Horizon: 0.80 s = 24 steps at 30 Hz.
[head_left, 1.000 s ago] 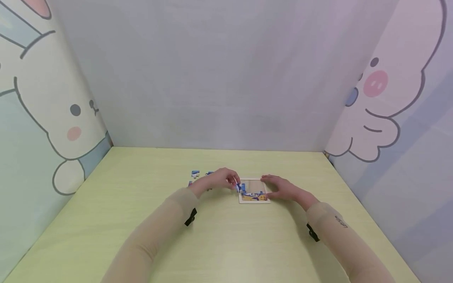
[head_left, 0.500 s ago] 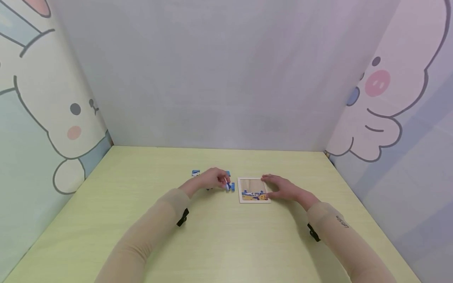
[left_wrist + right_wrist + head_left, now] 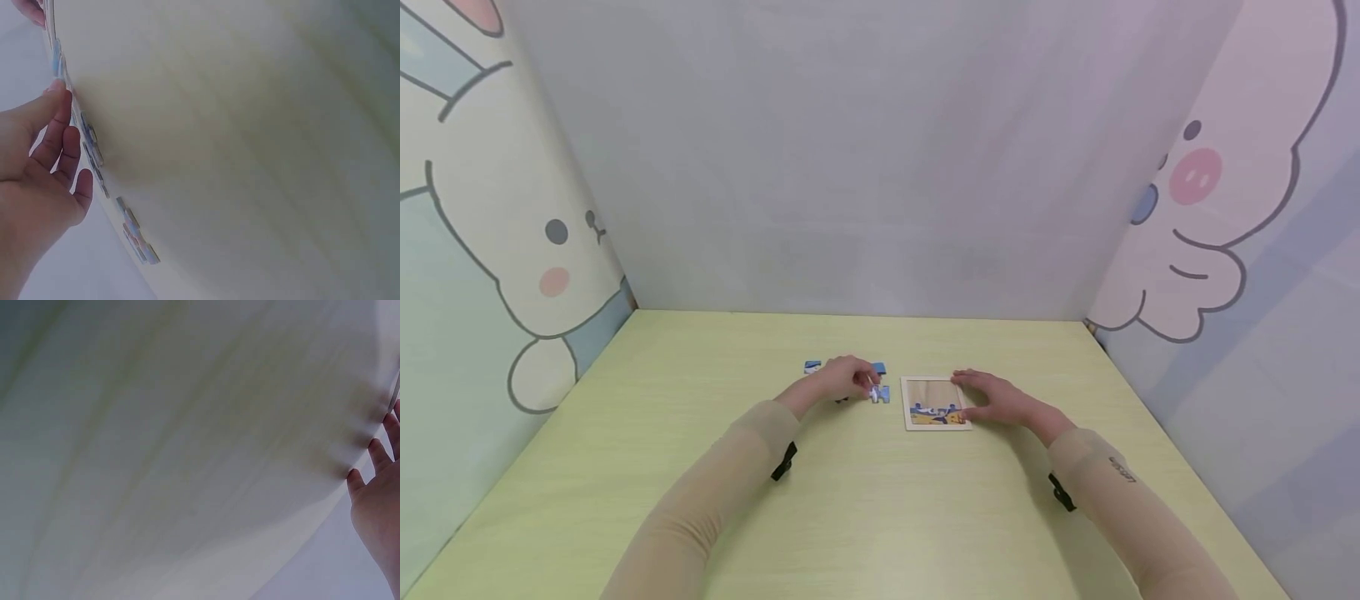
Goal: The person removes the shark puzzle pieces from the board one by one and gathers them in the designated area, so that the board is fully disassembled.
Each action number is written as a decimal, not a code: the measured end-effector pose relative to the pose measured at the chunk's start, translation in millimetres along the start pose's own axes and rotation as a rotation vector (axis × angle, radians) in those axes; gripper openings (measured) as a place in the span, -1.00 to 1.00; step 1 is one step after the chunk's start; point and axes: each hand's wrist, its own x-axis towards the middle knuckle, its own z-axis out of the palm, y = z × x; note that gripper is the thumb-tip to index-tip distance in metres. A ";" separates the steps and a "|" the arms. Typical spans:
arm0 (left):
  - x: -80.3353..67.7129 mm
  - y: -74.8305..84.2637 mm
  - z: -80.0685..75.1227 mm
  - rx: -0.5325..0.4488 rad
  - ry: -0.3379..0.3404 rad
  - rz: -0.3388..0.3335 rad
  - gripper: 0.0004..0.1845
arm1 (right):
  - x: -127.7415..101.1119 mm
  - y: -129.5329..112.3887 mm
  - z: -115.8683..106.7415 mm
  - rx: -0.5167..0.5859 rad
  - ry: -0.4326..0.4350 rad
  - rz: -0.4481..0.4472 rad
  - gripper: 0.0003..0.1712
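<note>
In the head view my left hand [image 3: 847,379] pinches a blue-and-white jigsaw piece [image 3: 880,394] low over the table, left of the puzzle frame. The left wrist view shows the thumb and forefinger at the edge of this jigsaw piece [image 3: 58,64]; whether it touches the table is unclear. A pale square puzzle frame [image 3: 904,408] lies flat, its near part filled with joined yellow, white and blue pieces [image 3: 937,415] and its far part bare wood. My right hand [image 3: 1000,397] rests along the frame's right side with fingers spread. In the right wrist view its fingertips touch the table.
Loose jigsaw pieces lie around my left hand, among them a blue piece [image 3: 879,367] behind it and a blue-and-white piece [image 3: 812,367] farther left. My left hand partly hides others. Fabric walls stand behind and beside the pale yellow table [image 3: 880,517].
My left hand has carried the jigsaw piece left, from over the puzzle frame's left edge to the table beside it, turning it flatter. My right hand has stayed at the frame.
</note>
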 end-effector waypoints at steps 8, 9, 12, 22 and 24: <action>2.0 8.8 1.6 0.066 0.039 0.016 -0.81 | 1.3 1.9 0.0 -0.003 -0.006 0.003 -0.17; 2.8 10.9 2.5 0.080 0.041 0.025 -0.81 | 1.3 1.9 0.0 -0.002 -0.008 0.004 -0.17; 5.7 18.0 6.6 0.123 0.043 0.049 -0.78 | 1.0 2.1 -0.3 0.001 -0.012 0.009 -0.16; 8.0 43.8 25.4 0.201 0.025 0.083 -0.71 | 2.1 2.1 -2.0 0.002 -0.031 0.039 -0.15; 9.2 45.8 28.3 0.210 0.021 0.090 -0.69 | 2.2 1.6 -2.4 0.003 -0.036 0.047 -0.15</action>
